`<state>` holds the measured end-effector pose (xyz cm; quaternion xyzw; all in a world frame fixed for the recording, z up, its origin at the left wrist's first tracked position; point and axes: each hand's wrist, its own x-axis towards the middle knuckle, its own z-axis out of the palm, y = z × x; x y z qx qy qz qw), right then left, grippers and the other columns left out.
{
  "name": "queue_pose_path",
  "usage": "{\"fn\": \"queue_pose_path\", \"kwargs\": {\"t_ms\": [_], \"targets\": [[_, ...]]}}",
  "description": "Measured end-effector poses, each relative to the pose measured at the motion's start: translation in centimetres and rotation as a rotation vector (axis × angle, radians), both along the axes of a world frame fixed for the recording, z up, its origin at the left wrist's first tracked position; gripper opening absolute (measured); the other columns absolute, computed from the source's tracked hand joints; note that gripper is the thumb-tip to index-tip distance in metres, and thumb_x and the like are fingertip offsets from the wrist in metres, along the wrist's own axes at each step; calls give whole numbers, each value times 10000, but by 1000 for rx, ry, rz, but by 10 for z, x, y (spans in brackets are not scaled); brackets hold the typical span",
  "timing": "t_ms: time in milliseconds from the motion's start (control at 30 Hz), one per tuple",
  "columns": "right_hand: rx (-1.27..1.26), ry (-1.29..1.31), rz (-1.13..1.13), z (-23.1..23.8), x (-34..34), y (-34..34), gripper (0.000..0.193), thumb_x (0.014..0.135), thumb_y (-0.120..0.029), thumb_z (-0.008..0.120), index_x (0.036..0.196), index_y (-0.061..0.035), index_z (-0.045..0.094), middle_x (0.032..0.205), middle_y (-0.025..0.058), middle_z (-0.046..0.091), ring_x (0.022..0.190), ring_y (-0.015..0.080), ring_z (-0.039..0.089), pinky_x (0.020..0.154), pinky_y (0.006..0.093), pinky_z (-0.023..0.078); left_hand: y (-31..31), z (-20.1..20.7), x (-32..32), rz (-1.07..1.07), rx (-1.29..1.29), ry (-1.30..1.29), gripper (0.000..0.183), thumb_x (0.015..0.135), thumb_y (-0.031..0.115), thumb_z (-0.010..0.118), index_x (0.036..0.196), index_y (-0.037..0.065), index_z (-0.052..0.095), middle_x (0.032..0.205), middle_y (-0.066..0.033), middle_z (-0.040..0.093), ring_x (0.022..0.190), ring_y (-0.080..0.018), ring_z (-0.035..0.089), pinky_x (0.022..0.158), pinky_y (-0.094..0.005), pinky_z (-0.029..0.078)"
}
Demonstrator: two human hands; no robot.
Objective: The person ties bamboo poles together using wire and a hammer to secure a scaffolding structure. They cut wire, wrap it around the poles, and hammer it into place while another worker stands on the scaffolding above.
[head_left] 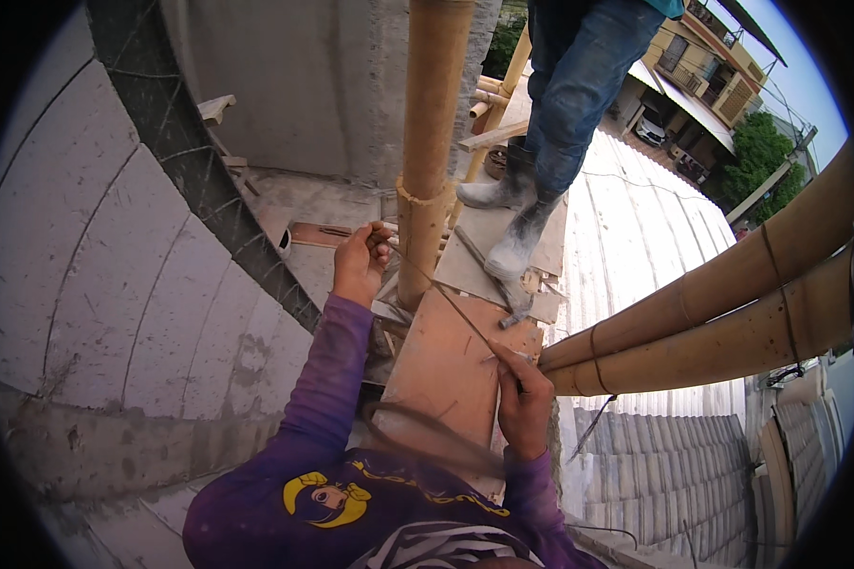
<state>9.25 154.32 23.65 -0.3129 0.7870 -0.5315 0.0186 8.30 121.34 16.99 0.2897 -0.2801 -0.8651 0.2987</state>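
My left hand [359, 261] is raised beside an upright bamboo pole [432, 123], its fingers closed on one end of a thin dark strip [460, 311]. The strip runs taut and slanting across the front of the pole's foot. Lower on the right, my right hand [525, 398] pinches the strip's other part between thumb and finger. A blurred brown loop [427, 417], seemingly the strip's slack, hangs before my chest. Beneath lies a reddish-brown board [446, 351]. A hammer [512, 308] rests on the boards beyond it.
Another person in jeans and dusty boots [517, 237] stands ahead on the planks. Two lashed bamboo poles [702, 322] slant in from the right, above corrugated roofing [645, 228]. A pale block wall [133, 256] with a dark mesh-lined strip [180, 142] rises at left.
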Motion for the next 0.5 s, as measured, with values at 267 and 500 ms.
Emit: {"fn": "queue_pose_path", "kwargs": {"t_ms": [267, 500], "targets": [[-309, -341, -326, 19, -41, 11, 316, 1043, -74, 520, 1318, -2, 658, 716, -91, 473, 573, -11, 306, 496, 183, 225, 11, 57, 13, -172, -509, 5, 332, 1078, 289, 531, 1193, 13, 676, 934, -92, 749, 685, -105, 665, 620, -236, 541], [-273, -312, -382, 64, -80, 38, 325, 1009, -71, 525, 1290, 1, 674, 684, -91, 420, 549, -8, 303, 480, 194, 228, -54, 39, 23, 128, -686, -210, 268, 1063, 232, 550, 1181, 45, 701, 872, -30, 718, 685, -75, 633, 654, -233, 527]]}}
